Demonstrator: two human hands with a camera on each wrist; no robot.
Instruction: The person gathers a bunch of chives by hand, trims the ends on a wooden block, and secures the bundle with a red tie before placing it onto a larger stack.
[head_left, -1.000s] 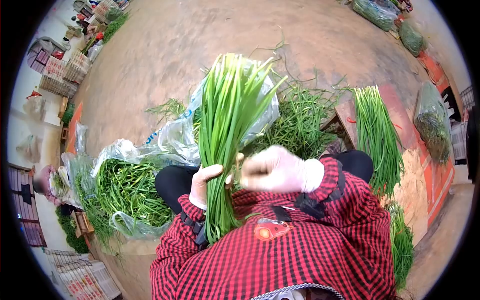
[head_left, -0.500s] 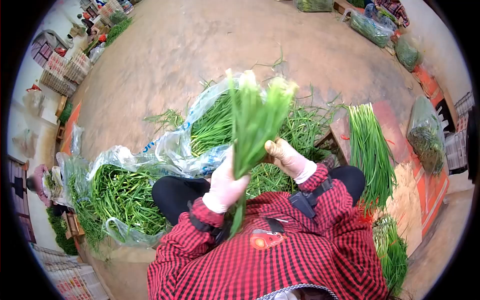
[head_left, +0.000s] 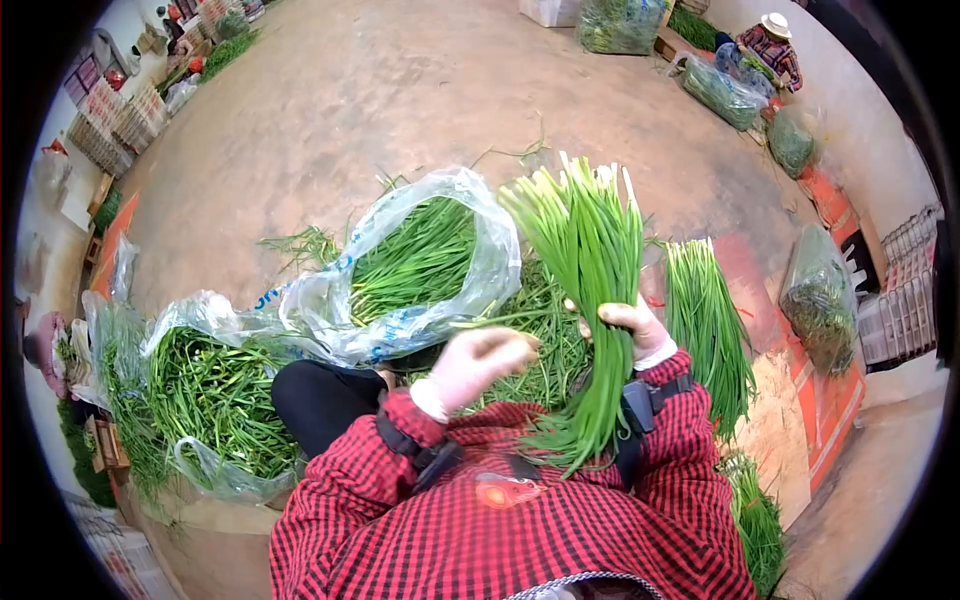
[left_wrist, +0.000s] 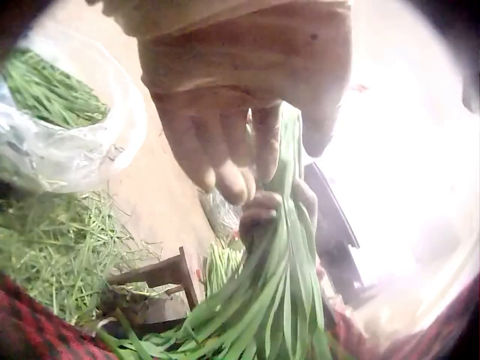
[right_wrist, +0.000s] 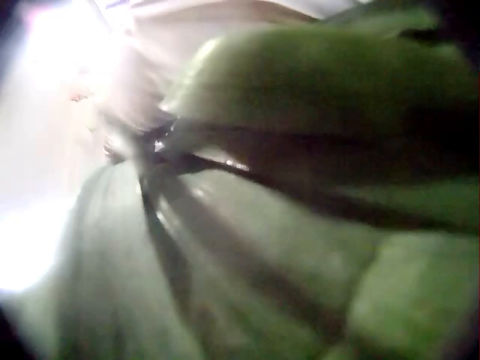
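Note:
My gloved right hand [head_left: 640, 325] grips a bunch of garlic chives [head_left: 590, 240] around its lower middle. The pale cut ends fan upward, and the green leaf tips hang down over my lap. In the left wrist view the right fingers [left_wrist: 259, 214] curl about the leaves. Blurred leaves [right_wrist: 277, 255] fill most of the right wrist view. To the left of the bunch is my gloved left hand [head_left: 475, 365], its fingers fairly straight and apart from the leaves in the head view. The left wrist view shows those fingers [left_wrist: 217, 154] pointing down, holding nothing visible.
An opened plastic bag [head_left: 500, 240] of chives lies ahead, another bag [head_left: 215, 400] of greens at left. Loose trimmings [head_left: 540, 350] are heaped between my knees. At right, a neat chive bundle [head_left: 700, 320] rests on a low board. A person [head_left: 770, 50] sits far right.
The chive bunch has passed from my left hand to my right and moved rightward. My left hand has let go and drawn away to the left.

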